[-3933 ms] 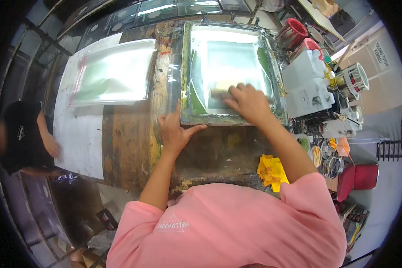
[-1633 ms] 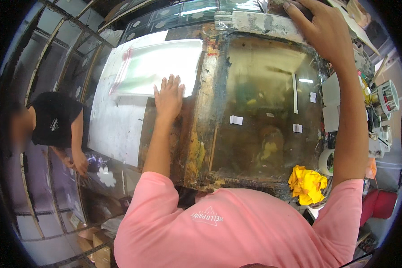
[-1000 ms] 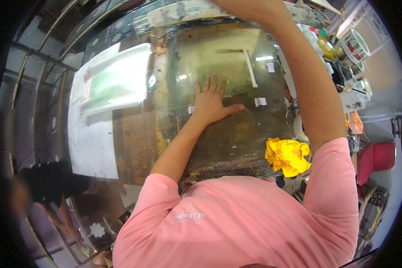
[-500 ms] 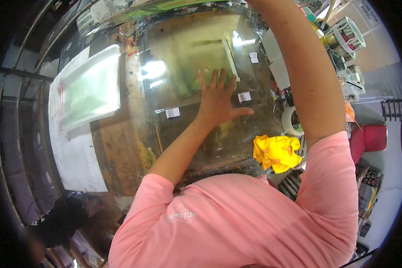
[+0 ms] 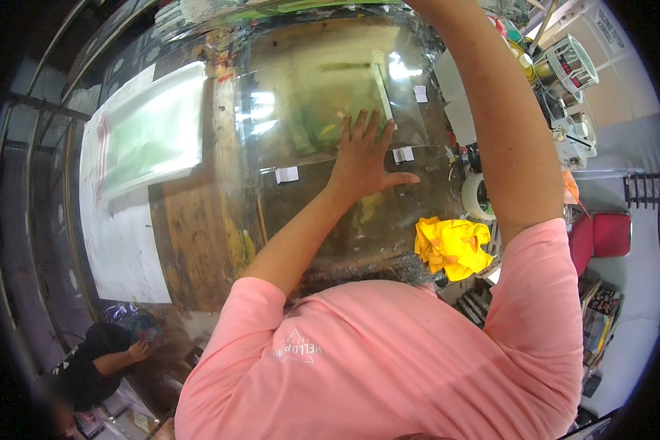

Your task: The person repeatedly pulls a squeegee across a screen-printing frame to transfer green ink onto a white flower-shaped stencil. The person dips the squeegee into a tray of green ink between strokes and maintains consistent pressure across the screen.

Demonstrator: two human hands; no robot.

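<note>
- The person in the pink shirt (image 5: 389,367) stands close against the stained worktable (image 5: 198,242), both arms stretched forward over it.
- A crumpled yellow rag (image 5: 453,246) lies at the near right edge of the table, just beside the right upper arm and apart from both hands.
- The left hand (image 5: 363,158) lies palm down on the clear glossy sheet (image 5: 308,110) that covers the middle of the table, fingers stretched forward close together, thumb stuck out to the right.
- Two small white tabs sit on the sheet: one (image 5: 287,174) to the left of the wrist, one (image 5: 402,154) just beside the thumb.
- The right arm reaches up past the top of the view; the right hand is out of sight, so its grip cannot be told.
- A roll of tape (image 5: 477,196) rests right of the table, behind that arm.
- Further left, a pale green-tinted screen frame (image 5: 150,132) lies on a white paper sheet (image 5: 125,242).
- Down at the lower left, another person (image 5: 95,363) in dark clothes crouches beside the table.
</note>
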